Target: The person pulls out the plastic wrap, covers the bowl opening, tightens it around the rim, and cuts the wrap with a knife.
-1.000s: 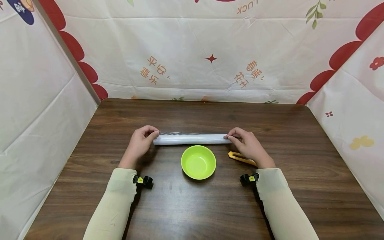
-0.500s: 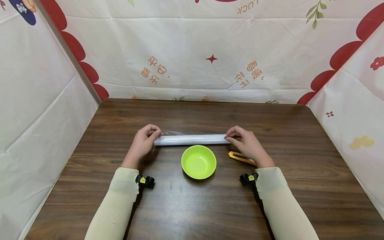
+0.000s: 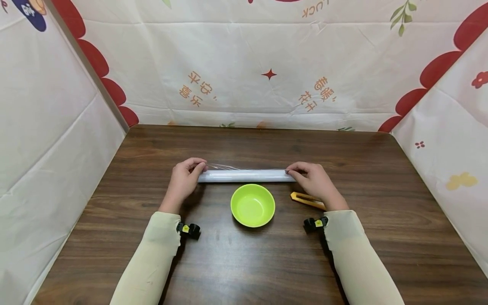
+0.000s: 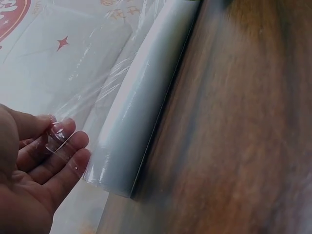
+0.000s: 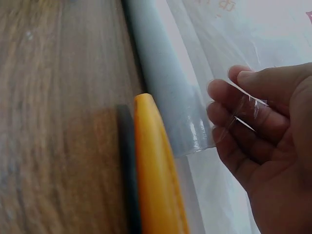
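Note:
A roll of clear cling film (image 3: 244,176) lies crosswise on the table, behind a lime-green bowl (image 3: 253,206). At its left end my left hand (image 3: 184,180) pinches a corner of the loose film (image 4: 92,92) between thumb and forefinger; the other fingers lie behind the film. My right hand (image 3: 314,182) pinches the film's other corner at the right end, thumb against forefinger in the right wrist view. Thin wrinkles run through the film where it lifts off the roll. The bowl has nothing in it.
A yellow-orange utility knife (image 3: 308,201) lies beside the bowl, partly under my right wrist. In the right wrist view the knife (image 5: 156,165) looms close in front of the roll. The brown wooden table (image 3: 244,262) ends at a printed white cloth (image 3: 244,63) behind.
My left hand has shifted slightly to the right with its film corner, and the wrinkles at that side show more. My right hand stays nearly in place. Bowl and knife have not moved.

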A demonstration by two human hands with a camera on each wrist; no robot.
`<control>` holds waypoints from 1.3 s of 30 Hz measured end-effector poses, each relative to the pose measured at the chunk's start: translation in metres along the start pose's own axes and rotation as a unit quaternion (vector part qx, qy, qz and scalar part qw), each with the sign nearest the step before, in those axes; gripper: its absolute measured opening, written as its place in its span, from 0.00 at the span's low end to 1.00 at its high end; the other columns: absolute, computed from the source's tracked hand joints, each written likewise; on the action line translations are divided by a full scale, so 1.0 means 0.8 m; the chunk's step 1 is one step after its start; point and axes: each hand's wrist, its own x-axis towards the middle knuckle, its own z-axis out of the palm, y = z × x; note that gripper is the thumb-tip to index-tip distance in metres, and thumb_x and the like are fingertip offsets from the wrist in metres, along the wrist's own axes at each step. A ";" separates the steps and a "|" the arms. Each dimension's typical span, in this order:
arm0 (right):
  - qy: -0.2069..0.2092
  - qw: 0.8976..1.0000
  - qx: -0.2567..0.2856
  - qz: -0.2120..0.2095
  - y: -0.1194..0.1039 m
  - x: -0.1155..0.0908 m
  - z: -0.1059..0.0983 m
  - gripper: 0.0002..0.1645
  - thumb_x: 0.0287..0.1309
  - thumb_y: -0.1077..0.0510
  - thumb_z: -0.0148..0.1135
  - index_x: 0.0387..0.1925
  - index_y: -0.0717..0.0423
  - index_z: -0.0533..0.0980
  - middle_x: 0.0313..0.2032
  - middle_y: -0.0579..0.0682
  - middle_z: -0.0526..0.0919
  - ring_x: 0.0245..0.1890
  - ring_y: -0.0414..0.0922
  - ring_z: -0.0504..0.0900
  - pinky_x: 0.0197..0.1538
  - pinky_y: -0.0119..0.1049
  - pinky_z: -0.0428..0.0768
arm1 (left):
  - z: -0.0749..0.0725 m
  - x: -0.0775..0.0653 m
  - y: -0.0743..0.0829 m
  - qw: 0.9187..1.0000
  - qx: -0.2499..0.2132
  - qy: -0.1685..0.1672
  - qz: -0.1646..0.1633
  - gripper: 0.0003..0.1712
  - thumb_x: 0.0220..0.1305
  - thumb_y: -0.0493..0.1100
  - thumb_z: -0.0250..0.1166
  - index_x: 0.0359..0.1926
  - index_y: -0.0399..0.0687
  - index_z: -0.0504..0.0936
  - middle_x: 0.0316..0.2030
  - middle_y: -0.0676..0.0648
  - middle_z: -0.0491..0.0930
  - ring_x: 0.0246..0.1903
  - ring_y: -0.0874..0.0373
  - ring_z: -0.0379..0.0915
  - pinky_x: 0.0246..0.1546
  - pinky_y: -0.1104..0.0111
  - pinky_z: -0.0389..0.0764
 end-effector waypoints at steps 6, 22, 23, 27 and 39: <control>0.014 1.000 -0.003 -0.007 -0.002 -0.002 -0.002 0.10 0.61 0.46 0.53 0.39 0.37 0.79 0.39 0.39 0.82 0.33 0.38 0.77 0.37 0.36 0.76 | 0.002 0.000 0.001 1.000 -0.013 0.010 0.006 0.11 0.64 0.47 0.56 0.38 0.47 0.81 0.32 0.48 0.84 0.33 0.60 0.79 0.36 0.68 0.78; 0.005 0.999 0.046 0.012 -0.003 -0.007 -0.015 0.10 0.58 0.42 0.54 0.39 0.33 0.79 0.38 0.38 0.83 0.37 0.38 0.79 0.38 0.36 0.78 | -0.011 -0.001 0.009 0.998 -0.057 -0.023 -0.010 0.15 0.63 0.51 0.55 0.39 0.47 0.80 0.36 0.46 0.83 0.38 0.57 0.79 0.38 0.71 0.78; 0.004 0.999 0.049 0.012 -0.003 -0.007 -0.016 0.10 0.58 0.42 0.54 0.39 0.33 0.79 0.38 0.38 0.83 0.37 0.38 0.79 0.38 0.36 0.78 | -0.012 -0.001 0.011 0.998 -0.061 -0.025 -0.012 0.14 0.63 0.51 0.55 0.40 0.46 0.80 0.36 0.45 0.83 0.38 0.57 0.79 0.38 0.70 0.78; 0.000 0.998 0.055 0.011 -0.004 -0.009 -0.017 0.11 0.58 0.42 0.54 0.39 0.33 0.79 0.38 0.38 0.83 0.37 0.38 0.79 0.38 0.36 0.78 | -0.018 -0.006 0.025 0.997 -0.066 -0.033 -0.015 0.13 0.64 0.46 0.55 0.41 0.43 0.80 0.37 0.42 0.83 0.39 0.53 0.79 0.38 0.66 0.79; -0.003 0.999 0.052 -0.003 -0.001 -0.011 -0.019 0.12 0.59 0.43 0.54 0.41 0.36 0.80 0.38 0.39 0.83 0.38 0.39 0.80 0.38 0.32 0.78 | -0.028 -0.016 0.046 0.998 -0.052 -0.041 -0.004 0.12 0.64 0.41 0.55 0.41 0.38 0.79 0.36 0.39 0.82 0.39 0.48 0.79 0.36 0.66 0.80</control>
